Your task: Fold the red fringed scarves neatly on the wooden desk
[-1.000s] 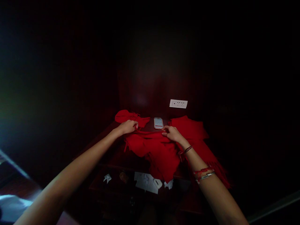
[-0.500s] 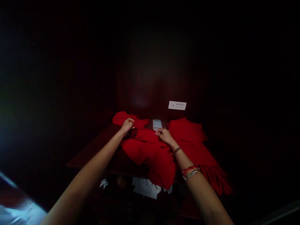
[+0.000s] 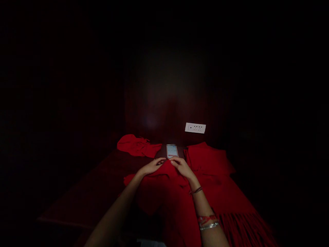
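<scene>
Left hand (image 3: 153, 167) and right hand (image 3: 182, 168), before apart, now meet | both work one edge of middle cloth (image 3: 169, 183) | grip: cannot tell if pinched

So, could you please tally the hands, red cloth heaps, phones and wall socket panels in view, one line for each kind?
Hands: 2 (left hand, right hand)
Red cloth heaps: 3 (left bundle, middle cloth, fringed right cloth)
Phone: 1
Wall socket panel: 1
Total: 7
</scene>
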`<state>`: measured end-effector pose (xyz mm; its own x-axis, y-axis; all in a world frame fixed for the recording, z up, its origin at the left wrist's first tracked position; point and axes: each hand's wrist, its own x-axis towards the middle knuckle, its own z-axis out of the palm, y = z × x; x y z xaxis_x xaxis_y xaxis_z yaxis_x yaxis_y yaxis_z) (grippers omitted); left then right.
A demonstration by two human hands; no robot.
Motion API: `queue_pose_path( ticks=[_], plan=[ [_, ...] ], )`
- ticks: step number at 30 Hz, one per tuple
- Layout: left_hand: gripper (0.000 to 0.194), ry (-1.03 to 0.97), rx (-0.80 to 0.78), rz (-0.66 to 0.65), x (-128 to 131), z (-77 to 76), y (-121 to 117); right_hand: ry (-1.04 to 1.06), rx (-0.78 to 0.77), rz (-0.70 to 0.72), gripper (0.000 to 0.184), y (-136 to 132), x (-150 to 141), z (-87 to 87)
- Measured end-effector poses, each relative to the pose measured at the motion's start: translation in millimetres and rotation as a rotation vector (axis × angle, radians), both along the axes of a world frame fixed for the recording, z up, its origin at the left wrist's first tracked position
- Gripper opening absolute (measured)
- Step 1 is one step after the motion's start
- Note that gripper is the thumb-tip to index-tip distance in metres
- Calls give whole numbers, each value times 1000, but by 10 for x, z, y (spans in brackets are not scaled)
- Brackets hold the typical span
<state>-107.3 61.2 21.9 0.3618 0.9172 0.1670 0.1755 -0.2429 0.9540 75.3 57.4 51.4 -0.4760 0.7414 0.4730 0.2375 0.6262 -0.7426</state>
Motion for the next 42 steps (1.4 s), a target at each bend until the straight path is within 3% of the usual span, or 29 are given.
queue_pose_path(
  ticks=[5, 11, 15, 18, 23, 26, 30, 33, 36, 38, 42],
  plan=[
    [42, -120, -100, -40, -59, 48, -37, 13, -10, -13, 25, -17, 36, -20],
    [40, -149, -61, 71, -64, 179, -163, 20, 19, -54, 21, -91, 71, 23],
    [47, -74, -159, -58, -58, 181, -216, 27, 70, -51, 20, -115, 104, 47],
    [39, -62, -47, -45, -66, 214, -229, 20, 88, -90, 20, -109, 146, 50],
    [9, 66, 381, 217, 20, 281, -265, -52, 109, -133, 22, -142, 141, 50],
    [6, 113, 538, 260, 108, 269, -292, -91, 139, -104, 25, -170, 89, 40],
    [13, 54, 519, 206, 152, 223, -288, -133, 116, -159, 19, -159, 60, 14],
    [33, -33, 323, 138, 114, 203, -263, -130, 124, -173, 20, -146, 71, 9],
    [29, -12, 183, 57, 83, 214, -254, -147, 123, -142, 22, -158, 66, 16],
    [24, -16, 211, 73, 94, 234, -265, -137, 144, -126, 23, -175, 49, 23],
    [19, 1, 410, 202, 144, 267, -297, -110, 198, -178, 22, -203, 22, 47]
  ],
)
